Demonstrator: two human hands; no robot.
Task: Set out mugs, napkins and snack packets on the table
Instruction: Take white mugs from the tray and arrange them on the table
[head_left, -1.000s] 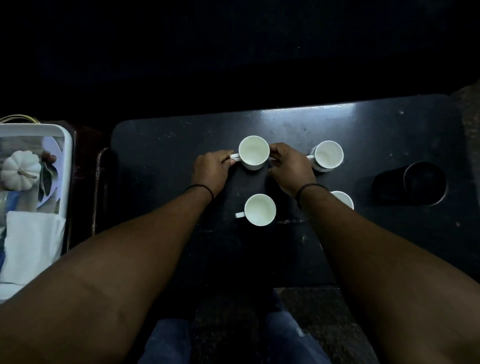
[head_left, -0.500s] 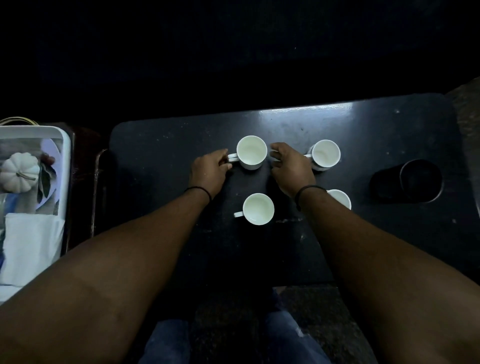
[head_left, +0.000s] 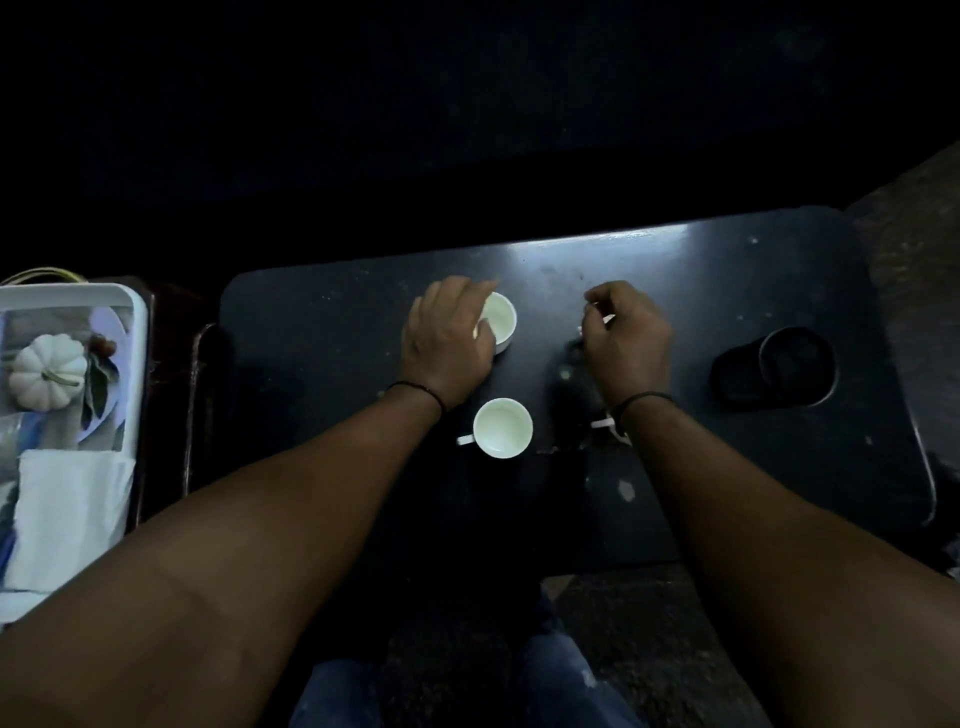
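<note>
Left hand (head_left: 448, 347) draped over far mug (head_left: 497, 321), fingers curled on rim, covering its near-left half. Right hand (head_left: 626, 338) curled, hiding a mug; grip undeterminable. Near mug (head_left: 502, 427) free between wrists. Another mug handle (head_left: 601, 424) just visible beside right wrist.

Thin black wristbands (head_left: 421, 391), blue jeans (head_left: 337, 696)

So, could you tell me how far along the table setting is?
Mugs are out: one near mug stands free. The left hand grips the far mug; the right hand covers another. Napkins remain in the white tray; no snack packets are set out.
</note>
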